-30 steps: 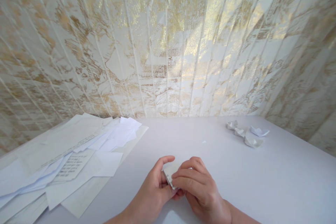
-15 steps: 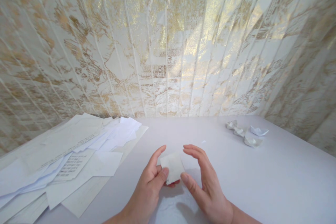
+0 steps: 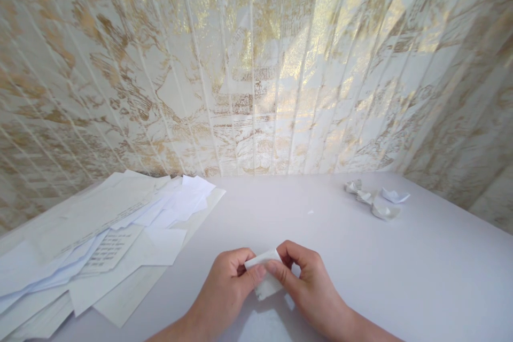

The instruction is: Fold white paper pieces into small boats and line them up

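A small folded white paper (image 3: 269, 287) is held above the table, near the front centre. My left hand (image 3: 232, 286) grips its left side, thumb on the near face and fingers curled behind. On the right side, my right hand (image 3: 306, 283) pinches the paper's upper part between thumb and bent fingers. Both thumb tips lie close together on the paper. Small dark marks show at its lower left corner. The fingers behind the paper are partly hidden.
Loose white sheets, some printed, lie in an overlapping pile (image 3: 132, 256) on the left of the white table (image 3: 401, 272). Several small folded paper pieces (image 3: 385, 211) sit at the back right. A tiny paper scrap (image 3: 310, 212) lies beyond my hands. A patterned curtain (image 3: 256, 91) hangs behind.
My right hand has moved left and closed on the paper, having been apart from it with fingers spread. My left fingers have curled in, and the paper has tilted.
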Available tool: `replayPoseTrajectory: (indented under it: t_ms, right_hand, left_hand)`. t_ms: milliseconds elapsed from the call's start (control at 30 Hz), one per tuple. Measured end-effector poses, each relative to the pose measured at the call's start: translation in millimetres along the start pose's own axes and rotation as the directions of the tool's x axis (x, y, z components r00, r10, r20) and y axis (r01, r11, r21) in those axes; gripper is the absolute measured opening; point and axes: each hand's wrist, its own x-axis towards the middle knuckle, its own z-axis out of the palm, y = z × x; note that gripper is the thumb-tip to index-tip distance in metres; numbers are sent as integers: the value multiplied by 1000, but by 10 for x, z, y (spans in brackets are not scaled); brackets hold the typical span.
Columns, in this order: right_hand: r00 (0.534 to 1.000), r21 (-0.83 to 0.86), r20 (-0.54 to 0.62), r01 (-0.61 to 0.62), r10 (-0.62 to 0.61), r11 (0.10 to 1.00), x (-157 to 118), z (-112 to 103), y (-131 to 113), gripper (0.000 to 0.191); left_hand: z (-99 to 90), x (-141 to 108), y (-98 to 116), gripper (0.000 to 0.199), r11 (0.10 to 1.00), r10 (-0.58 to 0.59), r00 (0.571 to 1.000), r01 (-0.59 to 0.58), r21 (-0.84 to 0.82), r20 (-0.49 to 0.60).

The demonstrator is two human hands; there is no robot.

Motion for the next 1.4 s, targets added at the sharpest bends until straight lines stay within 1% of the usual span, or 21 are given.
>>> replayPoseTrajectory:
  t_ms: [133,300,400,467,600,667,767,833,900,967,1033,1067,1100,1167,1267,1400]
  right_hand:
    - [999,-9,-5,54,-54,998,-10,1,4,26]
    - [998,31,32,54,-55,998,-18,-7,-10,35]
    - [998,69,46,45,-48,997,-28,-9,-8,39]
    - [998,102,47,26,-31,994,-31,-4,8,42]
    - [998,203,52,-29,19,979,-24,13,40,44]
    - [997,212,72,-44,29,976,-15,18,43,44]
    - [994,181,85,-76,62,981,9,21,42,36]
    - [992,179,72,-118,107,977,34,18,52,29]
    - [987,202,70,-153,141,967,62,11,76,27]
    - [985,244,67,-168,156,955,88,-1,113,22]
    - [985,311,52,-170,162,935,109,-12,151,21]
    - [985,346,43,-170,165,923,117,-17,166,24]
    - [985,376,33,-168,168,911,122,-21,178,27]
    - [987,418,22,-155,161,895,129,-26,185,29]
    - [991,436,15,-127,134,891,127,-32,160,28]
    - [990,487,64,-143,128,862,107,-49,104,32]
  left_hand:
    - [2,-7,7,42,994,11,1000,-13,108,18]
    - [-3,-11,20,45,992,35,995,-45,116,90]
    - [4,-15,25,46,995,12,992,-25,99,128]
    - [8,-18,22,46,998,1,991,-10,69,132]
    - [7,-17,7,45,1000,-3,994,1,11,106]
    - [9,-13,13,45,1000,-8,998,9,-17,64]
    - [16,-6,45,44,997,-38,999,37,-74,-14]
    - [11,0,64,45,992,-54,998,50,-119,-24]
    - [-15,10,66,44,986,-33,999,26,-164,-39]
    - [-67,24,49,42,979,29,999,-38,-202,-46]
    - [-134,42,24,49,965,100,995,-91,-245,23]
    - [-166,51,14,48,963,129,989,-107,-248,72]
    - [-195,60,9,43,965,151,982,-122,-232,115]
    - [-233,74,13,30,977,181,976,-163,-141,126]
    - [-240,80,42,24,977,212,975,-212,-3,59]
    - [-219,67,70,18,985,171,985,-172,13,2]
